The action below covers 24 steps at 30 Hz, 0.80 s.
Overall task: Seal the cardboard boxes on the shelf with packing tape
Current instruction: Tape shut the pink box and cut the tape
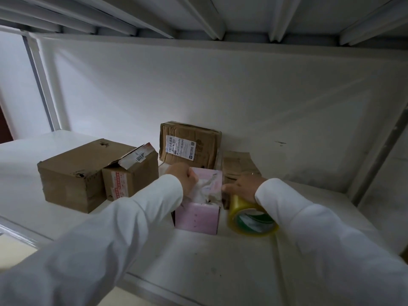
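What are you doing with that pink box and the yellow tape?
A person in white sleeves is working on a pink box on a white shelf. The left hand is at its open top flap, and the right hand holds a tape roll beside it. The pink box is not sealed yet. Four brown boxes sit behind; one has a flap sticking up.
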### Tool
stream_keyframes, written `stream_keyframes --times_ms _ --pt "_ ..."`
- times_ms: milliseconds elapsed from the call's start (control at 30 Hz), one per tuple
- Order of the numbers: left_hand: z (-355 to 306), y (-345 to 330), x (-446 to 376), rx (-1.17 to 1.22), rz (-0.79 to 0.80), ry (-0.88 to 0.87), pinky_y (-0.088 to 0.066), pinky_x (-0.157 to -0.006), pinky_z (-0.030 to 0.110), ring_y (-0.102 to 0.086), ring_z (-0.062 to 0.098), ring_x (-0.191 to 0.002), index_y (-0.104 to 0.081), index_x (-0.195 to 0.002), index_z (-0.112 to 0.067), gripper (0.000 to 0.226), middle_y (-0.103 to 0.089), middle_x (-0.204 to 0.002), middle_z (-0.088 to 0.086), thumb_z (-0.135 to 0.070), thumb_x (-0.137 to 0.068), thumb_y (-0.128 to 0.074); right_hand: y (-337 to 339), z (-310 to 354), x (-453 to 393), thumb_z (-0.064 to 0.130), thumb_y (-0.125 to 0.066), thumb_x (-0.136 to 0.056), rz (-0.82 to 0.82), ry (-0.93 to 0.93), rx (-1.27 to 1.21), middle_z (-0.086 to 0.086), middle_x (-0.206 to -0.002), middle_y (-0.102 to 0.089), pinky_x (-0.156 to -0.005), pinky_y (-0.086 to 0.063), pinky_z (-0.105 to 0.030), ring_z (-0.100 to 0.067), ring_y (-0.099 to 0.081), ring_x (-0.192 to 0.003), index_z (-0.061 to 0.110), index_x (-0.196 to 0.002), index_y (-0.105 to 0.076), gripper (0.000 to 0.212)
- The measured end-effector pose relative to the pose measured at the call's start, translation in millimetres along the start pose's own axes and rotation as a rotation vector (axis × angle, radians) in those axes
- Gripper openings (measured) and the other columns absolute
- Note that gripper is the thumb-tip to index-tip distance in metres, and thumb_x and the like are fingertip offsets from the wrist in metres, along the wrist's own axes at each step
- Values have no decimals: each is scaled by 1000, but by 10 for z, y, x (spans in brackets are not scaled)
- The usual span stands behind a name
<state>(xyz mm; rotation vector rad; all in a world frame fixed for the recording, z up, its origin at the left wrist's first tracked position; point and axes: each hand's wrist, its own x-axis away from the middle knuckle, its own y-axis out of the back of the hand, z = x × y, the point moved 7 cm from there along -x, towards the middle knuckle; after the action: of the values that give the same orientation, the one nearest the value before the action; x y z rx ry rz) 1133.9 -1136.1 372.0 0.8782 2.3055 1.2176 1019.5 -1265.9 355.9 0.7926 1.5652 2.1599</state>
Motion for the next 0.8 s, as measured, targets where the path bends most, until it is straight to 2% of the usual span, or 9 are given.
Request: stream_keyframes --times_ms 67,200,333,433,567,667,733,800 --pt "67 -54 -28 -43 27 33 -45 -74 28 -58 27 -84 -51 -69 -10 27 -59 -87 11 -14 -94 -41 -61 -22 -95 66 -40 -88 -3 -32 -5 -5 -112 -57 -80 -39 -30 -21 -52 -90 22 -128 -53 61" --pt "120 -125 -17 -107 30 28 -43 -79 27 -54 23 -90 -43 -68 -19 25 -58 -98 8 -14 -93 -45 -105 -12 -200 70 -40 -85 4 -36 54 -5 -126 -57 -96 -42 -35 -25 -56 -108 23 -130 -53 66" --pt "105 -175 -30 -187 58 -16 -41 -78 25 -58 26 -104 -44 -67 -20 27 -62 -110 9 -15 -93 -50 -166 -28 -281 70 -36 -86 55 -59 80 -7 -120 -59 -90 -41 -33 -25 -56 -102 18 -126 -55 68" --pt "108 -200 -62 -242 39 -48 -41 -76 25 -58 27 -103 -58 -90 -11 11 -62 -111 10 -19 -92 -51 -209 -19 -333 72 -36 -85 79 -65 89 -4 -104 -59 -85 -40 -31 -21 -53 -91 18 -121 -58 69" --pt "139 -216 -42 -431 36 -18 -44 -78 33 -58 27 -101 -52 -119 -15 37 -56 -112 5 -39 -90 -52 -221 -26 -355 74 -41 -81 77 -77 56 3 -82 -51 -79 -38 -29 -18 -52 -84 19 -116 -60 68" --pt "263 -59 -63 -537 21 127 -44 -84 39 -53 29 -114 -31 -135 -10 76 -45 -129 7 -58 -82 -58 -227 -33 -377 74 -43 -80 78 -79 49 5 -72 -46 -79 -38 -29 -19 -50 -85 16 -120 -58 72" --pt "341 74 -73 -629 8 195 -43 -85 39 -50 29 -118 -28 -137 -8 86 -41 -132 8 -62 -78 -61 -251 -51 -424 74 -45 -79 74 -84 13 2 -80 -53 -79 -38 -29 -20 -50 -86 16 -123 -56 74" --pt "264 155 -113 -757 -66 112 -42 -91 39 -45 27 -123 -32 -136 -10 71 -41 -133 8 -51 -85 -59 -280 -42 -458 74 -48 -77 63 -86 -14 -4 -106 -60 -80 -38 -29 -19 -49 -89 18 -128 -52 75"
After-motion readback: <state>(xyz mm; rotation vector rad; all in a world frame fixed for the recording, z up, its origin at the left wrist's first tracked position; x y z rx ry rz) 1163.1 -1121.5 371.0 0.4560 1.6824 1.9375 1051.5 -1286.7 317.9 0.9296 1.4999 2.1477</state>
